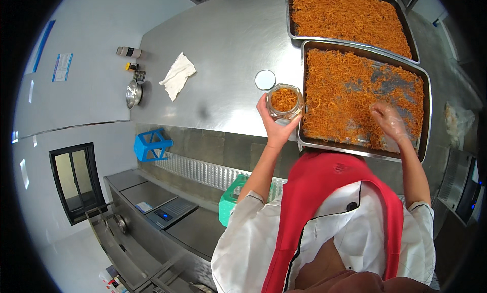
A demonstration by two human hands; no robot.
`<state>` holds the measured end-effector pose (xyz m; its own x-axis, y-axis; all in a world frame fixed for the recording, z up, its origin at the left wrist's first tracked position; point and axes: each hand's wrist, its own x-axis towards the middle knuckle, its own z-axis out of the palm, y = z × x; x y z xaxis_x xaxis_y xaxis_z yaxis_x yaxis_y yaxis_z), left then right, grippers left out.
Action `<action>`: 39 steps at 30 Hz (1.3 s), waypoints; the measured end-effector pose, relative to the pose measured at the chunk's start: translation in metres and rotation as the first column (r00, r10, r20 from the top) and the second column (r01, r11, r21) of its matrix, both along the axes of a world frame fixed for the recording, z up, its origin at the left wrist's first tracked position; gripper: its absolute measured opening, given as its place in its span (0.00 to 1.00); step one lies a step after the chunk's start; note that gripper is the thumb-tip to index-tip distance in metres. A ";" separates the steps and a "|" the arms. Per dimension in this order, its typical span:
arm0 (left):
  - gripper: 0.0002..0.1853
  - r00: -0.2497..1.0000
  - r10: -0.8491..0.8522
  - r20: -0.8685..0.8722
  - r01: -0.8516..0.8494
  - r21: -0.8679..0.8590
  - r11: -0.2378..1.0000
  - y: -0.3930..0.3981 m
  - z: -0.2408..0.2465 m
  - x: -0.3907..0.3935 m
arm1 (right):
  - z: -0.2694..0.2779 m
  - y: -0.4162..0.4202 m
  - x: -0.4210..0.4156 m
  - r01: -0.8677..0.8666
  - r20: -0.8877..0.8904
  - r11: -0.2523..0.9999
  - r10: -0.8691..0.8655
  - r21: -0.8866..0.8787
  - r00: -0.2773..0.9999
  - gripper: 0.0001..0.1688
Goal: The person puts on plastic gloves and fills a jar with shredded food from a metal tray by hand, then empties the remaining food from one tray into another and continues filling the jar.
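Observation:
My left hand [278,128] grips a clear jar [284,102] by its sides. Orange shredded food [284,99] shows through the open mouth of the jar. A round white lid [265,80] lies on the steel table just beyond it. My right hand [389,120], in a clear thin glove, is over the near metal tray [303,83], its fingers curled close to the orange shreds [335,91]; whether they hold any shreds, I cannot tell. Bare metal shows through the shreds at the right part of this tray.
A second tray [290,19] of orange shreds adjoins the first at the far side. On the steel table [220,57] lie a white cloth [178,77], a metal bowl [134,94], a tumbler [128,51] and a small jar [131,66]. Blue [152,144] and green stools [228,201] stand below.

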<state>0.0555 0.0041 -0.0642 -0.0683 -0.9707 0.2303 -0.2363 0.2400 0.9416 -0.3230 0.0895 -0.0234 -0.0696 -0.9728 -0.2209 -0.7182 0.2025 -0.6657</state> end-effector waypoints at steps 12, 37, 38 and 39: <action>0.66 0.975 0.174 0.138 -0.167 -0.061 0.984 -0.010 -0.077 0.023 | -0.023 0.000 0.004 -0.012 -0.155 0.996 0.025 0.087 0.988 0.13; 0.17 -0.176 -0.253 0.951 0.888 0.264 0.377 -0.069 0.248 -0.215 | -0.225 0.015 -0.210 -0.621 -0.744 0.750 0.278 -0.227 0.607 0.26; 0.17 -0.204 -0.270 0.941 0.855 0.306 0.418 -0.079 0.241 -0.209 | -0.216 0.013 -0.194 -0.571 -0.610 0.801 0.365 -0.178 0.703 0.27; 0.17 -0.227 -0.283 0.932 0.831 0.337 0.442 -0.085 0.234 -0.207 | -0.198 0.015 -0.182 -0.525 -0.455 0.844 0.428 -0.108 0.781 0.28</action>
